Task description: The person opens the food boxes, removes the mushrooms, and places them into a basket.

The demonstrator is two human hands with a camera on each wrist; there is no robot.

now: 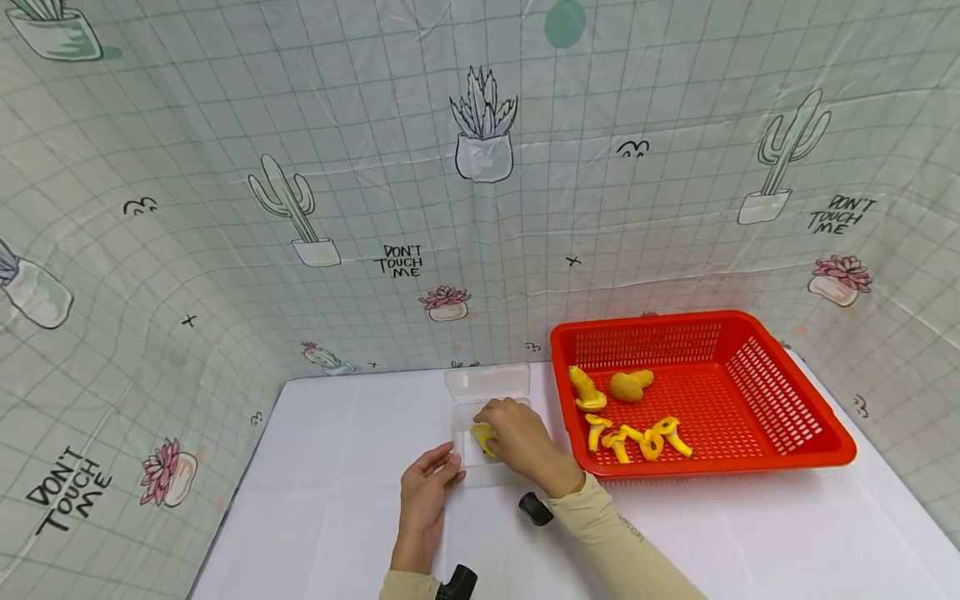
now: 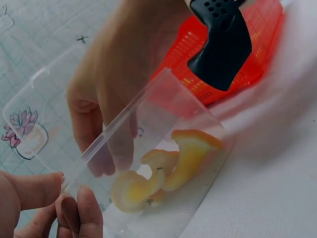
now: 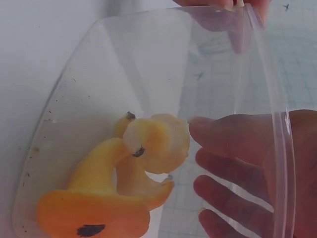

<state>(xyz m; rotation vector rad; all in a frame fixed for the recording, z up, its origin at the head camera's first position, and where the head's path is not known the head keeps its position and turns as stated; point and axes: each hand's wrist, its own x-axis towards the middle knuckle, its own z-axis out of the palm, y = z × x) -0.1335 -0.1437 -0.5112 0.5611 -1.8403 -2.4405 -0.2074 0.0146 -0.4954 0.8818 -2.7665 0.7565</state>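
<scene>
A clear plastic box (image 1: 480,477) with its hinged lid (image 1: 487,382) raised stands on the table, holding several yellow trumpet-shaped mushrooms (image 2: 190,156). At its left side my left hand (image 1: 429,492) pinches the rim between thumb and fingers. My right hand (image 1: 525,442) reaches down into the box from the right, its fingers (image 3: 233,171) extended and a little spread. The thumb tip lies close beside one pale mushroom cap (image 3: 163,144), and nothing is held between the fingers. From the head view, the right hand hides part of the mushrooms.
To the right stands a red plastic basket (image 1: 750,460) with more yellow mushrooms (image 1: 651,442) and two thicker yellow-brown ones, such as the mushroom (image 1: 630,385) at its back left. A patterned cloth (image 1: 480,233) hangs behind and along both sides of the white table (image 1: 330,500).
</scene>
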